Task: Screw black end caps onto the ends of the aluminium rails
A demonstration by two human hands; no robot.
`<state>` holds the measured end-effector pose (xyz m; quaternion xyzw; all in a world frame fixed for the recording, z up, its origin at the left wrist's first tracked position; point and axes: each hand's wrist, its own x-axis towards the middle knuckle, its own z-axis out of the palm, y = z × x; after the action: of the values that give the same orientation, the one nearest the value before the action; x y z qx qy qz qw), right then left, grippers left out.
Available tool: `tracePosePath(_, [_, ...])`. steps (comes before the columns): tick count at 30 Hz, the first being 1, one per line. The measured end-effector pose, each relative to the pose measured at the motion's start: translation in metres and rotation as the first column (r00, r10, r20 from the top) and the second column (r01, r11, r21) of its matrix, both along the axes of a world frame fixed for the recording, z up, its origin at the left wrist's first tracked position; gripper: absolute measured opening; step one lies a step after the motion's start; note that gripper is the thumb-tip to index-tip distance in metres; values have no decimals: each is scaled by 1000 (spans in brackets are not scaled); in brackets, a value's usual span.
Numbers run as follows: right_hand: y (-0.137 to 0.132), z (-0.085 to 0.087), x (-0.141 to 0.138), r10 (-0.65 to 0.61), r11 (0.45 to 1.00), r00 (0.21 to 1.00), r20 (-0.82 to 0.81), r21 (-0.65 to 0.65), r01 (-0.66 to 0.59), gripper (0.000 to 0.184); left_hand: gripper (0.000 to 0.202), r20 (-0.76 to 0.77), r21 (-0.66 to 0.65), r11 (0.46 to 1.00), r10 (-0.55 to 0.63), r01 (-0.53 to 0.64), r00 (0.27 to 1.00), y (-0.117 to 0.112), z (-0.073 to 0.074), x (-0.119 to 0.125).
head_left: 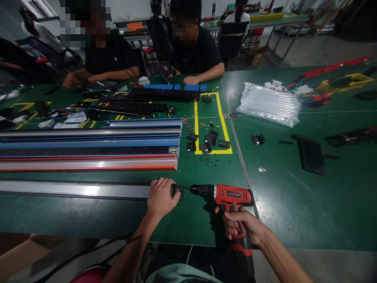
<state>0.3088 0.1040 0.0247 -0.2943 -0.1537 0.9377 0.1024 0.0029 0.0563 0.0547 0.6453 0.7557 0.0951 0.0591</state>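
From where I stand beside the desk point(112, 220), the long silver channel point(73, 189) lies flat near the person's edge. Its long axis runs left to right, roughly parallel to that edge. Beyond it, a row of similar channels point(88, 163) lies in nearly the same direction, apart from the working piece.

At the right end of the silver channel, the left hand point(162, 196) is placed from above. Its fingers are clamped over the channel, with the thumb beside a black end bracket point(180, 193). The bracket is partly hidden by this hand, which is the nearer of the two.

To the right of the bracket, the driver bit point(190, 188) extends from the chuck, pointing left. Its axis is nearly in line with the channel; this alignment is, in my judgement, the governing relation. Whether the tip touches the bracket cannot be told from here.

Further right, the red-and-black cordless drill point(234, 194) is held with its body level and its grip downward. The fingers of the right hand point(240, 224) are wrapped around that grip, one fingertip near the trigger; trigger pressure cannot be determined. The right hand is well apart from the channel, with the drill between.
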Motion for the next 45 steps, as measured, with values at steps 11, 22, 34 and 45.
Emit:
tracePosePath(11, [21, -12, 5, 104, 992, 994, -36, -69, -106, 17, 10, -11, 8, 1000, 18, -18, 1000, 0, 3, 2])
tracePosePath(22, [24, -8, 2, 127, 988, 992, 17, -87, -125, 18, 10, -2, 20, 1000, 22, -22, 1000, -1, 2, 2])
tracePosePath(34, [25, -5, 1, 113, 991, 993, 28, -80, -111, 19, 11, -8, 18, 1000, 20, -20, 1000, -1, 3, 2])
tracePosePath(45, [26, -4, 0, 94, 989, 996, 12, -112, -92, 19, 11, -5, 10, 1000, 27, -27, 1000, -1, 2, 2])
